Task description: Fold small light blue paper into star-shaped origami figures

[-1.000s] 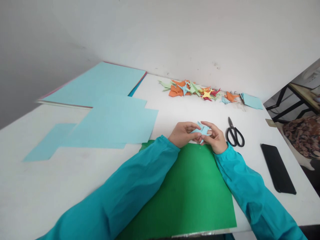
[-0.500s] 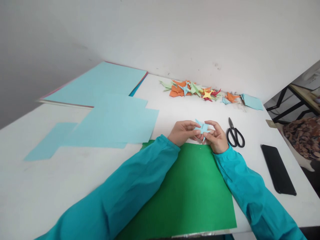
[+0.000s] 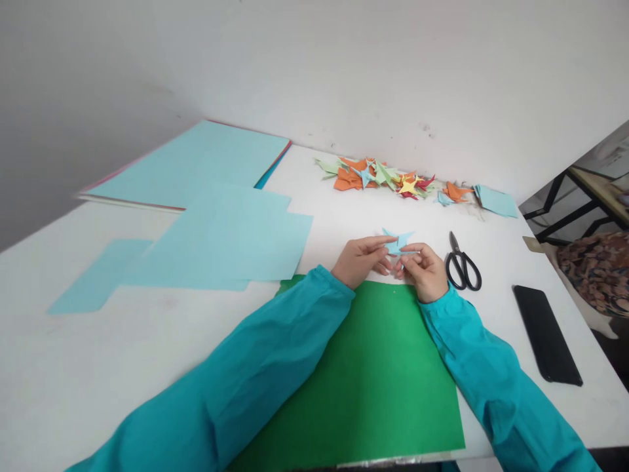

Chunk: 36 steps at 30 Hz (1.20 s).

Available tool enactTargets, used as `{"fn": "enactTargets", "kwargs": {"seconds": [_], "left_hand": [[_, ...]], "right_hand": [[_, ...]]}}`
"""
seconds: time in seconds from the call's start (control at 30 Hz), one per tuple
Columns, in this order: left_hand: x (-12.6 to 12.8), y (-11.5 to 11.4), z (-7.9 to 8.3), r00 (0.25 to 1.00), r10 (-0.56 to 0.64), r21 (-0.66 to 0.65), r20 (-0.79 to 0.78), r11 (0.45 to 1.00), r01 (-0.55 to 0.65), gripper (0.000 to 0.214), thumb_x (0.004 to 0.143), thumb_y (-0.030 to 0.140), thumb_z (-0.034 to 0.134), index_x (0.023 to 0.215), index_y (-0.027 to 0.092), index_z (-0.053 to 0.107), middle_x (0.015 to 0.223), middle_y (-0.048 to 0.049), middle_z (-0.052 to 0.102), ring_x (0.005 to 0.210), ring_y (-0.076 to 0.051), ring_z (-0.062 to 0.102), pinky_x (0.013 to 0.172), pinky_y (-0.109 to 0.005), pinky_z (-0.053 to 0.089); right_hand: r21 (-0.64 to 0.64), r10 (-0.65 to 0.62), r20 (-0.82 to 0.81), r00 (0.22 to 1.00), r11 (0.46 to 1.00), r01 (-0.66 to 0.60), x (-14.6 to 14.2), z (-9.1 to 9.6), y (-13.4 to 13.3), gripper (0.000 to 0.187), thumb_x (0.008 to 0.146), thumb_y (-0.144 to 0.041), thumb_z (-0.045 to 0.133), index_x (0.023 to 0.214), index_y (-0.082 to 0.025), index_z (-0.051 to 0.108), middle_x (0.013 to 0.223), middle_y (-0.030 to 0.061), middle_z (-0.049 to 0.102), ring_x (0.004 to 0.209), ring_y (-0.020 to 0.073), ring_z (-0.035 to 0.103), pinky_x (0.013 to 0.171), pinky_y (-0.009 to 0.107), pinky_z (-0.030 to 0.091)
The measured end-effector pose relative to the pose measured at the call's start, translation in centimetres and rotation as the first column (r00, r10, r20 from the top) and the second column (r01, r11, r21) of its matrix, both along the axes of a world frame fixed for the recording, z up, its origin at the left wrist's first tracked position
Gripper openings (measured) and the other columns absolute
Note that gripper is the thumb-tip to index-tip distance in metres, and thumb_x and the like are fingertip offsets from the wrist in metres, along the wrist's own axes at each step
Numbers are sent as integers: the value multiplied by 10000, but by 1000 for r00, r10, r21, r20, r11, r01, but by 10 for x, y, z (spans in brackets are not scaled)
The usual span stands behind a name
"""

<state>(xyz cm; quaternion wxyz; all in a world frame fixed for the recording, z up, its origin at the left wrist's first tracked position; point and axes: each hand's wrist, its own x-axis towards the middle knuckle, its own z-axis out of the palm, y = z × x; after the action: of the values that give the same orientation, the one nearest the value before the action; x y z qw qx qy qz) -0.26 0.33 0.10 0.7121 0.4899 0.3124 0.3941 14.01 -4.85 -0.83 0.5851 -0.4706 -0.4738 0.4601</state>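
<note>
Left hand (image 3: pixel 362 259) clamped on blue star (image 3: pixel 399 242), thumb and fingers on its left side. Right hand (image 3: pixel 426 272) pinching same star at lower right, fingertips close to the left's. Star between the hands, at the fingertips; two points stick up past the fingers, lower part hidden by fingers.

Green sheet (image 3: pixel 378 380) on table (image 3: pixel 122 367), just below both hands, between the teal sleeves (image 3: pixel 265 354). Scissors (image 3: pixel 460 262) just right of right hand, tip pointing away, handles nearer. Phone (image 3: pixel 546 334), black, farther right of right hand and closer to the body. Beyond the hands, by the wall (image 3: pixel 314 65): heap (image 3: pixel 366 174) of folded paper, mixed colors; right of it, beyond right hand, small orange and blue folds (image 3: pixel 455 191) beside blue squares (image 3: pixel 496 200). Left of left hand: loose blue sheets (image 3: pixel 230 242), overlapping. Farther left and beyond: big paper stack (image 3: pixel 196 157), blue on top, red edge showing. Patterned cloth (image 3: pixel 597 272) far right of right hand, off the table.
</note>
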Motion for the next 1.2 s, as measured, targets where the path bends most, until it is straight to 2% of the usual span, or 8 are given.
{"fn": "enactTargets", "kwargs": {"seconds": [0.13, 0.3, 0.43, 0.7, 0.87, 1.03, 1.2], "left_hand": [[1, 0, -2, 999, -7, 21, -34, 1000, 7, 245, 598, 256, 681, 776, 88, 671, 534, -26, 632, 490, -116, 594, 486, -234, 519], [2, -1, -2, 999, -42, 54, -21, 998, 43, 259, 562, 252, 707, 756, 86, 664, 548, -35, 642, 523, -132, 604, 467, -233, 512], [2, 1, -3, 1000, 8, 41, -12, 999, -7, 242, 553, 245, 714, 725, 82, 668, 534, -31, 636, 504, -121, 592, 468, -233, 507], [2, 0, -1, 999, 48, 28, 18, 998, -49, 281, 514, 225, 743, 743, 77, 673, 557, -42, 652, 535, -143, 613, 473, -246, 513], [3, -1, -2, 998, 42, 73, 44, 996, -45, 328, 500, 219, 750, 790, 82, 679, 570, -33, 655, 567, -158, 628, 475, -253, 528], [4, -2, -3, 1000, 11, 135, 5, 991, -12, 234, 530, 234, 734, 712, 92, 690, 578, -43, 666, 554, -155, 629, 485, -253, 540], [5, -5, -1, 996, 88, 166, -8, 982, -86, 144, 519, 196, 734, 621, 108, 683, 540, -28, 657, 484, -129, 604, 476, -239, 534]], "right_hand": [[12, -23, 10, 1000, 1000, 23, 1, -2, 0, 199, 658, -312, 675, 776, -181, 583, 573, -19, 622, 480, 107, 563, 495, 260, 483], [55, -21, 39, 999, 998, 19, 2, -5, -1, 174, 627, -286, 702, 725, -175, 610, 639, 9, 659, 565, 136, 607, 580, 304, 509], [63, -11, 53, 999, 998, 8, 2, -4, -2, 174, 622, -267, 713, 743, -178, 625, 652, 10, 671, 625, 153, 633, 662, 329, 511], [74, -7, 15, 1000, 997, 6, 2, -2, -3, 224, 615, -225, 724, 820, -191, 643, 709, 13, 689, 707, 167, 655, 703, 322, 512], [97, -80, 60, 995, 993, 74, 3, -3, -1, 177, 637, -260, 707, 789, -187, 654, 683, 19, 698, 640, 168, 655, 661, 331, 530], [152, -106, 98, 989, 984, 91, 4, -3, -1, 84, 665, -233, 682, 735, -192, 663, 628, 0, 688, 574, 141, 638, 587, 276, 529], [138, -113, 93, 989, 985, 100, 2, 0, -2, 99, 626, -216, 707, 704, -194, 650, 600, -11, 668, 555, 136, 629, 579, 270, 527]]}}
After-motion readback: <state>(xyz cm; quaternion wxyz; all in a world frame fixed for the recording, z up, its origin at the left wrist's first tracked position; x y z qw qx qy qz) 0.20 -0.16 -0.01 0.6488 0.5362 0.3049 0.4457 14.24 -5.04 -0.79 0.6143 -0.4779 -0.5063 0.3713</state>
